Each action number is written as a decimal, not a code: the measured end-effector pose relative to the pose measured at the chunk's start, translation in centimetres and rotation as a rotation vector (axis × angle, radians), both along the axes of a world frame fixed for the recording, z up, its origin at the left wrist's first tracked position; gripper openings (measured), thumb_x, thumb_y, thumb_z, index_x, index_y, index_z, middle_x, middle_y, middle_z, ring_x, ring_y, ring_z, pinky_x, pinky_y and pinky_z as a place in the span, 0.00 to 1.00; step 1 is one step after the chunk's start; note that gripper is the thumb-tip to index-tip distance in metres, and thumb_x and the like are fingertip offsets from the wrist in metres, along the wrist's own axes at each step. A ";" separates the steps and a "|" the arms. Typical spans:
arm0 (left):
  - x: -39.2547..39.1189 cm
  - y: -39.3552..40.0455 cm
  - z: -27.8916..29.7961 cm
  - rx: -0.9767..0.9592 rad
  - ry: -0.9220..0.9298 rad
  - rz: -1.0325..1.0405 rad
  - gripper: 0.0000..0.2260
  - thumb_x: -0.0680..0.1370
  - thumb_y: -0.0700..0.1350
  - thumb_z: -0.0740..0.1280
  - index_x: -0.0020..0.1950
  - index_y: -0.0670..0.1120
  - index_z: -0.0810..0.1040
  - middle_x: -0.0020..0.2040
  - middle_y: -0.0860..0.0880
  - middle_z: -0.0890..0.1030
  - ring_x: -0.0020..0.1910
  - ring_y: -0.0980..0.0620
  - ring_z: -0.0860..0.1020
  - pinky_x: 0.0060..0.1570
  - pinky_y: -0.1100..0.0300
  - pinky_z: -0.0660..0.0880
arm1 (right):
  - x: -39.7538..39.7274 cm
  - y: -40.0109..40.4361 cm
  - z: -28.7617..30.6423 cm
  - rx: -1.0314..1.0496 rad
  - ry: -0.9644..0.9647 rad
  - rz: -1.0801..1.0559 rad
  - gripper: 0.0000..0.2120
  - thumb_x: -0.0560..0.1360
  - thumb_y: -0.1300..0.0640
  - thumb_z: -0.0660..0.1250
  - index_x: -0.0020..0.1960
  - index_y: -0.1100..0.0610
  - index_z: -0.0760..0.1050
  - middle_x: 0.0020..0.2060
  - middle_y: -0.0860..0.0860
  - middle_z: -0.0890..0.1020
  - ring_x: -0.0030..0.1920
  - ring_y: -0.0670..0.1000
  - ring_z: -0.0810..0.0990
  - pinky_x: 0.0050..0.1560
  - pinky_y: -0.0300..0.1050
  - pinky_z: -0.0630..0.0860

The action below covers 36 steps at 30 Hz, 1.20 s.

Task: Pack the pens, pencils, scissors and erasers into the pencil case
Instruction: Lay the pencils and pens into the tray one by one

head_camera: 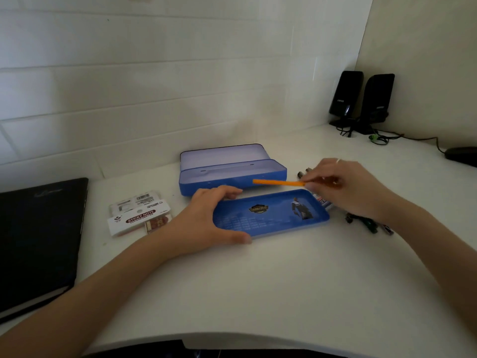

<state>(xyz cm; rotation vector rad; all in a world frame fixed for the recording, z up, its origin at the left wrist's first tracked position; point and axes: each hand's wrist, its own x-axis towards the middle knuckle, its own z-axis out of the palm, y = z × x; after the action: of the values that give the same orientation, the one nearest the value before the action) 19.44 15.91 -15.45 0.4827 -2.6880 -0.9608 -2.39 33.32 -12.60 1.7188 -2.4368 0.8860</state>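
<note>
A person seated at a white desk begins filling a blue metal pencil case, which lies open toward the far side with its hinged lid tipped back near the white tiled wall, so the pale interior faces up and is ready to receive items. Nothing is visible inside it yet.

Just in front of the case sits a shallow blue tin tray printed with a badge and a figure, apparently the case's inner layer, lifted out to expose the lower compartment. The left hand is wrapped over the tray's left end, thumb on the near rim and fingers over the far rim, seemingly steadying it or keeping it out of the way.

The right hand is pinched shut on one end of a thin orange pencil, held level with its free end pointing left over the case's front wall, a pose that suggests it is on its way into the open compartment.

More writing tools wait to the right: a few dark pens beyond the right hand and a cluster of dark and green pens nearer the wrist. A white sticky-note packet lies left of the tray, beside a black notebook. Two black desktop speakers stand in the far right corner. Scissors and erasers cannot be made out.
</note>
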 end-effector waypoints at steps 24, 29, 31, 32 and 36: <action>-0.4 -0.5 0.4 0.191 0.096 -0.041 0.13 0.73 0.32 0.67 0.52 0.47 0.77 0.48 0.52 0.84 0.52 0.63 0.80 0.50 0.75 0.73 | 3.7 -1.8 -1.4 0.167 -0.034 0.155 0.06 0.71 0.49 0.70 0.47 0.48 0.82 0.38 0.44 0.79 0.40 0.47 0.76 0.44 0.46 0.76; -0.4 -0.6 0.2 0.151 0.105 -0.015 0.12 0.74 0.34 0.67 0.51 0.49 0.77 0.46 0.55 0.85 0.50 0.64 0.80 0.48 0.76 0.72 | 2.1 -1.3 -0.6 0.013 -0.068 -0.042 0.11 0.73 0.43 0.64 0.41 0.49 0.79 0.35 0.42 0.80 0.37 0.45 0.76 0.42 0.44 0.74; -0.5 -0.7 0.2 0.138 0.119 0.011 0.12 0.73 0.34 0.68 0.50 0.50 0.77 0.45 0.55 0.85 0.50 0.64 0.81 0.49 0.73 0.73 | 0.1 -0.8 -0.2 -0.099 -0.039 -0.229 0.07 0.75 0.47 0.64 0.44 0.48 0.79 0.40 0.45 0.81 0.40 0.47 0.78 0.44 0.47 0.76; -0.5 -0.7 0.1 0.137 0.132 0.027 0.13 0.73 0.34 0.68 0.50 0.51 0.77 0.45 0.55 0.85 0.49 0.63 0.81 0.49 0.72 0.72 | -0.9 -0.4 -0.2 -0.139 -0.001 -0.323 0.05 0.75 0.50 0.64 0.45 0.47 0.79 0.41 0.46 0.81 0.40 0.47 0.77 0.44 0.48 0.76; -0.5 -0.8 -0.2 0.122 0.182 0.091 0.14 0.72 0.33 0.69 0.47 0.52 0.77 0.44 0.56 0.85 0.49 0.64 0.81 0.46 0.76 0.70 | -4.5 1.5 -0.5 -0.132 -0.005 -0.571 0.08 0.75 0.58 0.64 0.50 0.50 0.80 0.44 0.49 0.80 0.43 0.51 0.77 0.45 0.46 0.74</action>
<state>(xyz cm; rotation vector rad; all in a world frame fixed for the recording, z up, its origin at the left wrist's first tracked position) 18.91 15.16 -15.61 0.5103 -2.4358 -1.0910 -6.86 34.79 -13.08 0.8925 -2.5788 0.9322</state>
